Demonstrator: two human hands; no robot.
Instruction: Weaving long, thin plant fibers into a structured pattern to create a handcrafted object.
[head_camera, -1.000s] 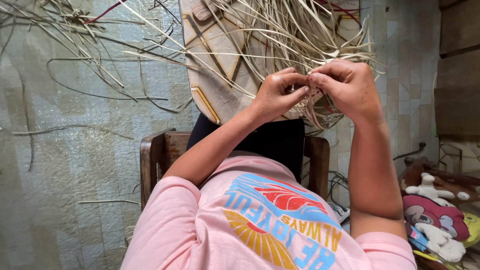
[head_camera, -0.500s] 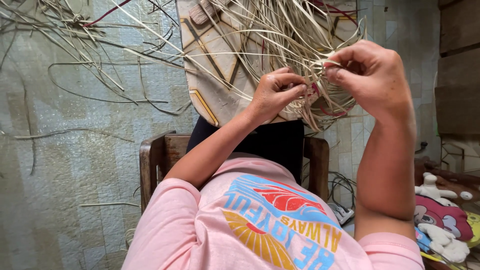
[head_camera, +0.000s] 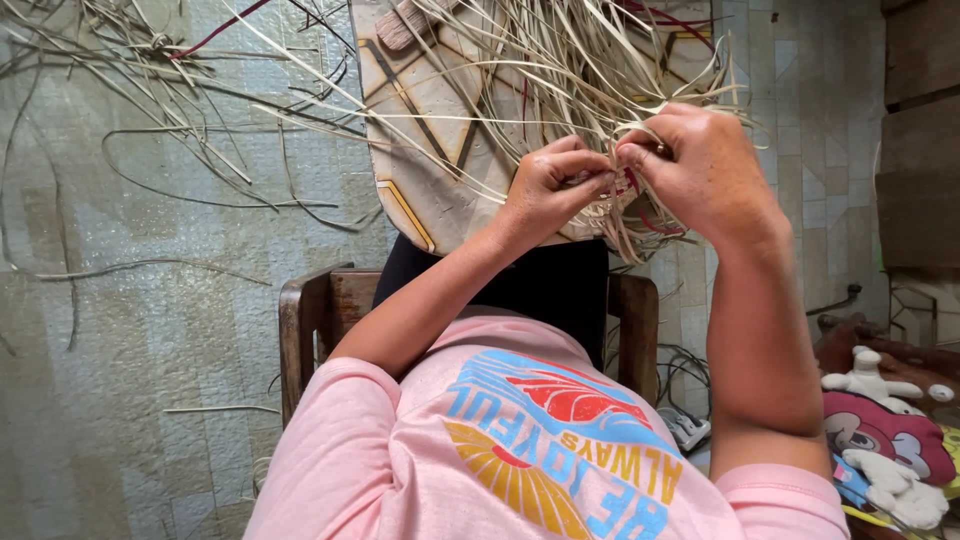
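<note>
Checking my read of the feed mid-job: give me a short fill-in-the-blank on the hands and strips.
1. Both hands pinch pale ____ over the board.
2. The left hand and right hand are ____ at the fingertips.
3. The person wears a ____ shirt.
4. Loose strips lie on the ____.

Answers: strips; together; pink; floor

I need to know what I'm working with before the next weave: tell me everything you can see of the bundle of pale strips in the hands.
The bundle of strips is a loose fan of long, thin, flat, straw-coloured pieces, looking like split cane or reed, with a few red ones mixed in. They splay upward and outward over a worn board resting on the lap, and converge low down, where the left hand and right hand pinch them together. Some ends curl below the hands. Whatever is woven there is hidden by the fingers.
</note>
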